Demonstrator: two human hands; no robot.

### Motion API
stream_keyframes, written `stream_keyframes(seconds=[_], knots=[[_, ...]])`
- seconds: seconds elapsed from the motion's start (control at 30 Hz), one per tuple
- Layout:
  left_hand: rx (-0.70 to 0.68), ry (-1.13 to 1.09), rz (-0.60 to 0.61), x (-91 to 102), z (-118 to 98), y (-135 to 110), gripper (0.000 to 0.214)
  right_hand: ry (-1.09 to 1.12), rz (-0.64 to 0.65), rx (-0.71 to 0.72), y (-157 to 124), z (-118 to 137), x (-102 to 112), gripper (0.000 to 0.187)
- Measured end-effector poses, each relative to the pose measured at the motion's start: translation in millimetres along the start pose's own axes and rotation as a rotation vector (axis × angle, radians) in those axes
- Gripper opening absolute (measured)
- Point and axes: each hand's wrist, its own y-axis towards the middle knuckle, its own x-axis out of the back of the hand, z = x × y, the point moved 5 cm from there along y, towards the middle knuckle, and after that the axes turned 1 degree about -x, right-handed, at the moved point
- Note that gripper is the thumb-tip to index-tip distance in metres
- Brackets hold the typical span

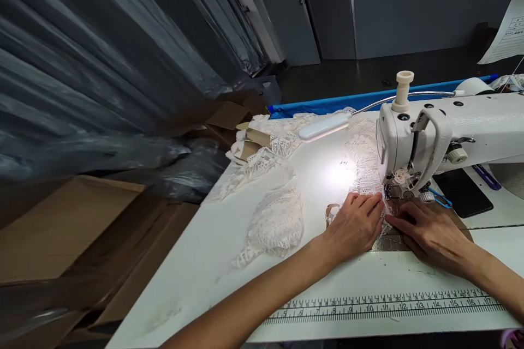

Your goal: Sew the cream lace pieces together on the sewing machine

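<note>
White lace fabric [362,147] runs under the head of a white sewing machine [393,136] and spreads out behind it. My left hand [360,221] rests on this lace just left of the presser foot, its fingers close together and gripping the fabric. On the near right side of the needle area, my right hand [429,232] has its fingers bent in at the lace edge, the fingertips almost meeting the left hand's. The fingers partly hide the cloth between them. A separate lace cup-shaped piece [276,221] lies flat to the left of my left forearm.
A slim lamp [325,126] on a bendable neck lights the table. More lace trim [266,155] lies at the table's far left. Behind the right hand are a black phone [464,193] and a blue safety pin [442,199]. A printed ruler [368,308] follows the front edge; cardboard boxes [69,223] stand left.
</note>
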Motion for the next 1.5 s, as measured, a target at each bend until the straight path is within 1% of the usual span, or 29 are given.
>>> stream_keyframes(seconds=[0.2,0.37,0.6,0.73,0.83,1.0,1.17,1.37,1.5], knots=[[-0.062,-0.101,-0.009,-2.5,13,2,0.032,-0.063,0.031,-0.026,5,3,-2,0.029],[-0.078,-0.175,-0.070,-2.2,20,1,0.032,-0.079,0.029,-0.032,8,5,-1,0.029],[-0.083,-0.148,-0.105,-1.2,20,0,0.030,-0.092,0.055,-0.087,11,7,-3,0.031],[-0.086,-0.132,-0.105,-0.1,20,1,0.029,-0.107,0.047,-0.097,10,8,-4,0.034],[-0.084,-0.127,-0.109,-1.3,19,0,0.029,-0.115,0.071,-0.110,10,9,-6,0.036],[-0.074,-0.158,-0.105,-4.0,19,-1,0.028,-0.098,0.079,-0.125,9,8,-7,0.033],[-0.070,-0.165,-0.122,-2.5,18,0,0.029,-0.052,0.104,-0.129,9,7,-6,0.033],[-0.038,-0.160,-0.140,-0.6,18,2,0.027,0.020,0.042,-0.141,7,5,-6,0.031],[0.010,-0.185,-0.140,-0.1,18,1,0.028,0.116,-0.040,-0.142,5,1,-4,0.032]])
